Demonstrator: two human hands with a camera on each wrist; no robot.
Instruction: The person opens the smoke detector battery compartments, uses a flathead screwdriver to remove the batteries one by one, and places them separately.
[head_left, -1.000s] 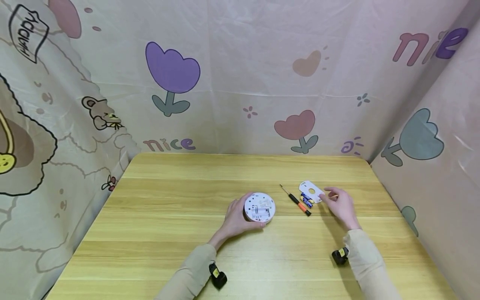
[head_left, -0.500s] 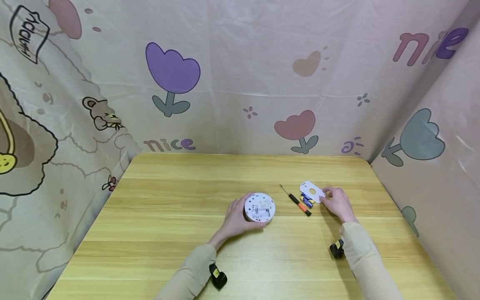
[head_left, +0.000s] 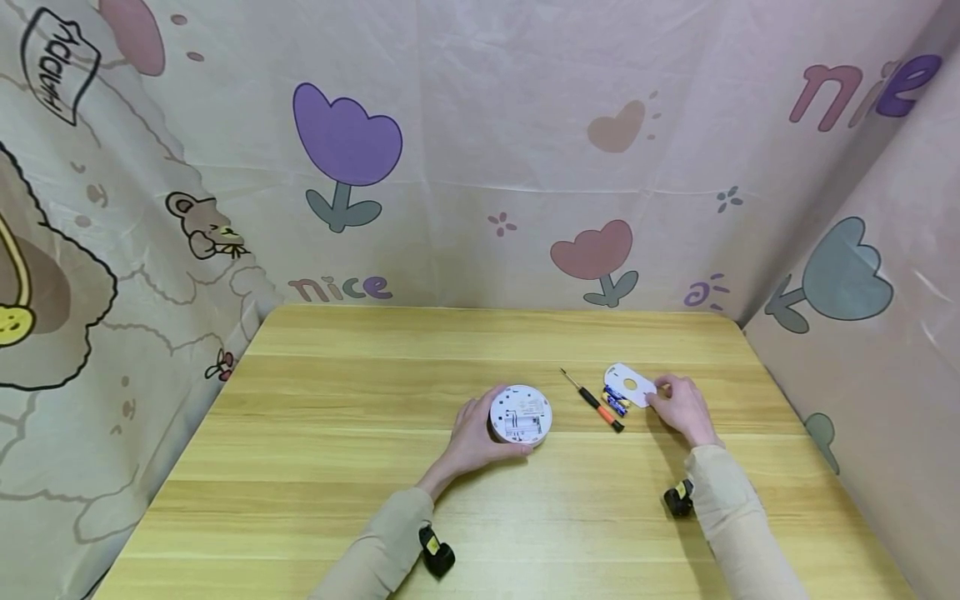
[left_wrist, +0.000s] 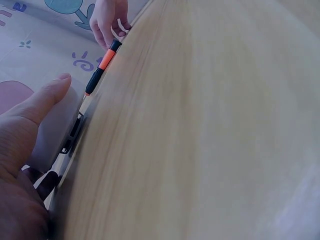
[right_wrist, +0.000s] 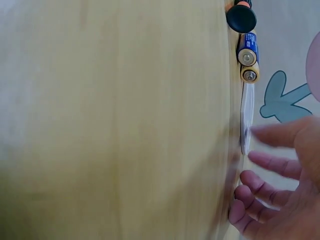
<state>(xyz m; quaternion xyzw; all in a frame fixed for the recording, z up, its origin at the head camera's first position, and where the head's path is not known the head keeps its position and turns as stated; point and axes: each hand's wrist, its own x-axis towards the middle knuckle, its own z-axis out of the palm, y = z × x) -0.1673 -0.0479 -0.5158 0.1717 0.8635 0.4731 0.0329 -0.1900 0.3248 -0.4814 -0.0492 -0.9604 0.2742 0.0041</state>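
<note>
In the head view my left hand [head_left: 474, 437] grips a round white smoke detector [head_left: 521, 415] by its sides, thumb on the near edge. Its back faces up, showing an uncovered battery compartment and a printed label. My right hand [head_left: 681, 410] is at the near right end of a flat white mounting plate [head_left: 619, 375] with a round hole. In the right wrist view the thumb and index finger [right_wrist: 272, 162] are at the plate's end [right_wrist: 247, 117], a gap between them and the other fingers loosely bent. Two blue and gold batteries [head_left: 616, 401] lie against the plate.
A small screwdriver [head_left: 592, 401] with a black and orange handle lies between the smoke detector and the batteries. Everything rests on a wooden table [head_left: 337, 400]. Printed cloth [head_left: 465, 150] hangs behind the table and at both sides.
The white plate has shifted slightly to the right, while the thumb and index finger of my right hand stay at its end. My left hand and the smoke detector have kept still.
</note>
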